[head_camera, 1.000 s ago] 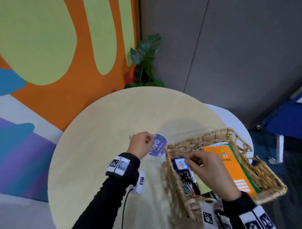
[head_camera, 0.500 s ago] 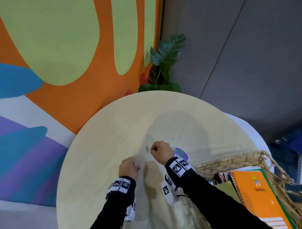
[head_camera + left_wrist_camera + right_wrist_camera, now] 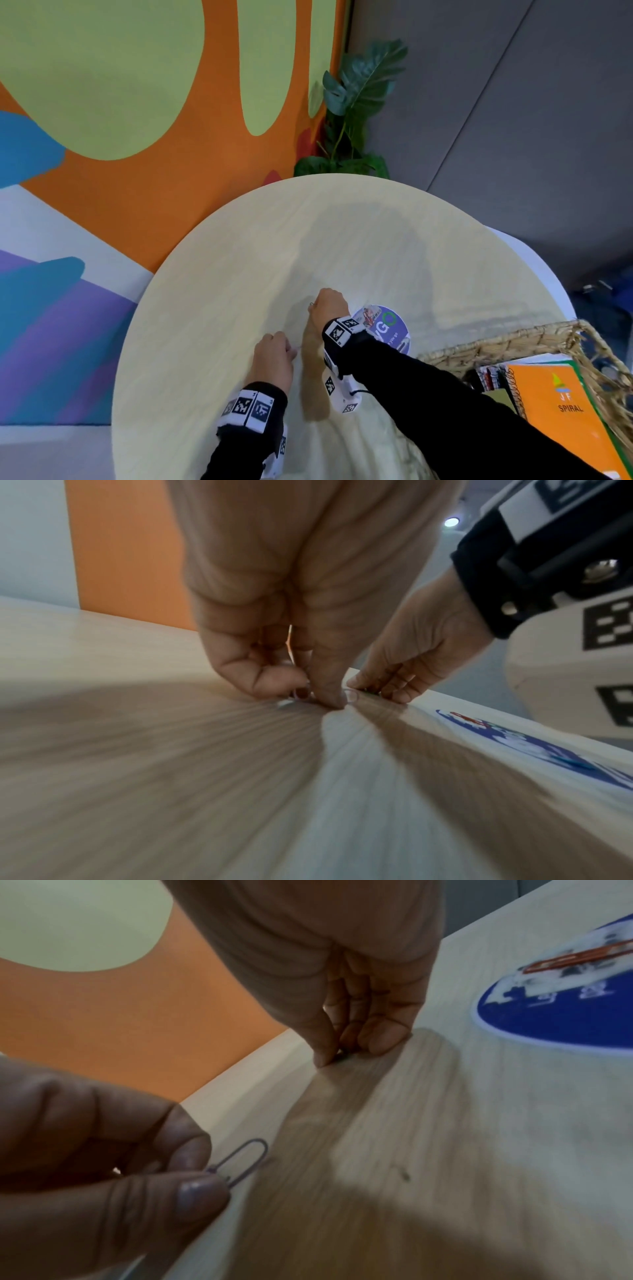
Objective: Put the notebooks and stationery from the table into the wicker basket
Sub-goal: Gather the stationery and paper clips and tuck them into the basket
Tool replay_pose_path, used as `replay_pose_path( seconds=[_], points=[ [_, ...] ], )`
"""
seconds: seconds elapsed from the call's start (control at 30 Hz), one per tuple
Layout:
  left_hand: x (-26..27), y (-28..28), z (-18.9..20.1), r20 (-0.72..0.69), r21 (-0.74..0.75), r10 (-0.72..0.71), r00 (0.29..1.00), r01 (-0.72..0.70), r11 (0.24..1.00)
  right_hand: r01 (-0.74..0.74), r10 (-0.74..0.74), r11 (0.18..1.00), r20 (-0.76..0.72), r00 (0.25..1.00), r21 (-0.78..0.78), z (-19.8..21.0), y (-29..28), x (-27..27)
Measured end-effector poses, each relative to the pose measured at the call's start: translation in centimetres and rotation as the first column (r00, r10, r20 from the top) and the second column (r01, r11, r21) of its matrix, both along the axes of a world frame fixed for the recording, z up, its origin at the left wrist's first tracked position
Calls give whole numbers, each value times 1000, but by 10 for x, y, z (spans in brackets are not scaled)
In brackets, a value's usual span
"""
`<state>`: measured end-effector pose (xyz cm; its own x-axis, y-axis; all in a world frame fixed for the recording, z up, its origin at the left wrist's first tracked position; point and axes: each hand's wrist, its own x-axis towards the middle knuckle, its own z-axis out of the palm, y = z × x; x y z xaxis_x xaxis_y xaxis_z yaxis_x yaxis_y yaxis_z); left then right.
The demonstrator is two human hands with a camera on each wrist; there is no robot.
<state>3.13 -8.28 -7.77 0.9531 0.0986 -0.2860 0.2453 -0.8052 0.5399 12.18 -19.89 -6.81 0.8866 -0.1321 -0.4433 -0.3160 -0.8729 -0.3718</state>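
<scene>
Pinching a purple paper clip (image 3: 241, 1161) between thumb and forefinger, the left hand (image 3: 274, 359) shows its catch clearly only in the right wrist view. The right hand (image 3: 329, 303) curls its fingertips onto the table (image 3: 212, 308) around something small and dark, too hidden to name. The basket (image 3: 507, 346) with an orange notebook (image 3: 561, 411) appears only overhead.
</scene>
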Motion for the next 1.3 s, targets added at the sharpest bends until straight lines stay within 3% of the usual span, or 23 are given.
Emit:
replay_pose_path(
  seconds=[0.13,0.4,0.5,0.63,0.73,0.87,1.0,1.07,1.13,1.2,1.3],
  points=[
    [-7,3,5,-4,-43,0,1000,0,999,-47,47,999,-12,999,15,17,1,-4],
    [-25,3,31,4,-159,31,1000,-30,987,-250,214,954,206,955,165,169,-79,-64],
    [-34,-4,45,19,-229,34,999,-29,973,-262,233,955,200,952,136,195,-127,-110],
    [-51,-12,60,54,-255,-14,998,28,967,-288,288,956,7,957,-53,174,-180,-159],
    [-68,-14,69,74,-266,-75,994,92,960,-344,323,935,-196,926,-84,137,-198,-186],
    [-89,-20,86,113,-316,-90,990,122,941,-432,350,889,-381,856,-155,92,-195,-205],
    [-106,-34,111,123,-331,-170,978,202,922,-517,369,822,-467,803,-238,80,-184,-210],
    [-110,-50,127,120,-329,-277,953,301,895,-506,361,827,-457,813,-246,90,-187,-209],
    [-110,-75,144,117,-339,-413,903,427,838,-417,324,882,-363,874,-217,107,-199,-210],
    [-110,-110,156,114,-268,-589,800,596,757,-294,259,942,-205,944,-163,128,-218,-216],
    [-114,-167,157,47,-43,-791,610,792,609,-81,84,994,45,995,-70,160,-246,-241]
  ],
)
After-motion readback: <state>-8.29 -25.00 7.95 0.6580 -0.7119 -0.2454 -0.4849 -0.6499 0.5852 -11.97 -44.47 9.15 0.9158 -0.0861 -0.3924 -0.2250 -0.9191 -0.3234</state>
